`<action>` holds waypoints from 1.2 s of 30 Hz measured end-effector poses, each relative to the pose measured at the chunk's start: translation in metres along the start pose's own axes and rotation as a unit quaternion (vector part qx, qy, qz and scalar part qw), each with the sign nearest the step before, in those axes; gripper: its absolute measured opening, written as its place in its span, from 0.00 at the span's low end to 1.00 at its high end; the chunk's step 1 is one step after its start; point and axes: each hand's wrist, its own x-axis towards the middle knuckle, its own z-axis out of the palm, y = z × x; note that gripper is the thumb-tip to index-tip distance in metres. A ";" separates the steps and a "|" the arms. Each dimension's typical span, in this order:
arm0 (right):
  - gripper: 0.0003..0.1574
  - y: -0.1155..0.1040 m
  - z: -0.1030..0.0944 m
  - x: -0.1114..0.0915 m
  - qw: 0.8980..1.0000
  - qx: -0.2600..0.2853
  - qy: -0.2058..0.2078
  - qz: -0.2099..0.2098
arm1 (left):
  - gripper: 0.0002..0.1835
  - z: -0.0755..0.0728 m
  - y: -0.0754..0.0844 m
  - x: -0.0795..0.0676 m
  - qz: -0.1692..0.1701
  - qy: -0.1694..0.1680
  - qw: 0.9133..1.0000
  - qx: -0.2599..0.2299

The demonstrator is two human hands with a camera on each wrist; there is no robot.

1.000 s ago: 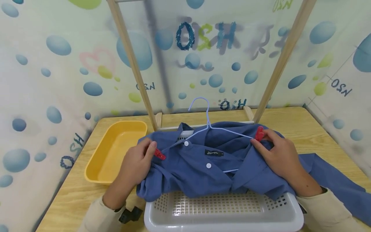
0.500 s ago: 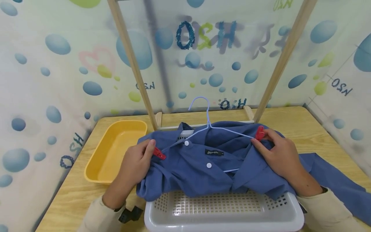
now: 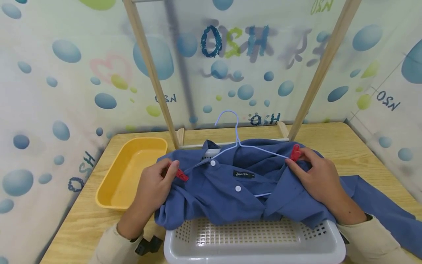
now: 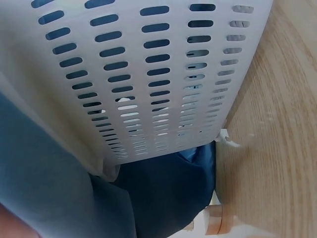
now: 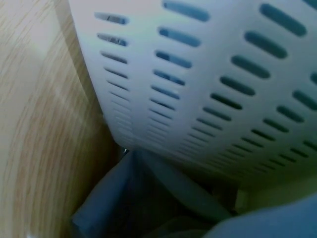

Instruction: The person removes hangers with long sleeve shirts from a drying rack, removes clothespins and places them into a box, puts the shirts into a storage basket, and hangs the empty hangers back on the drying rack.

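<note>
A blue shirt (image 3: 227, 205) with white buttons and a black neck label lies over a basket, a lilac wire hanger (image 3: 260, 147) inside its collar with the hook pointing up. At the left shoulder, my left hand (image 3: 154, 185) pinches a red clothespin (image 3: 181, 175) between thumb and fingers, its other end lying over the cloth. Opposite, my right hand (image 3: 318, 176) pinches a second red clothespin (image 3: 295, 152) upright at the hanger's right end, thumb on the fabric. Both wrist views show mostly the basket's slotted wall and hanging blue cloth; the fingers' grip is hidden there.
The white slotted basket (image 3: 254, 253) stands on a wooden table (image 3: 329, 134). To the left sits a yellow tray (image 3: 132, 172). A wooden rack's posts (image 3: 155, 79) rise behind, with a low white bar between them. One sleeve (image 3: 382, 205) trails right across the table.
Almost nothing moves. The red clothespin in my left hand shows slightly more between thumb and fingers now; the right hand, hanger and shirt stay in place.
</note>
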 end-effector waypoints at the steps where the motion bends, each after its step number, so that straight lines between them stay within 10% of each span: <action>1: 0.16 0.000 0.000 0.000 1.000 0.001 0.001 -0.001 | 0.16 0.000 0.000 0.000 0.003 0.002 1.000 -0.001; 36: 0.16 0.000 0.000 -0.001 1.000 -0.001 -0.005 0.009 | 0.12 -0.001 0.001 0.000 0.039 0.016 0.999 -0.014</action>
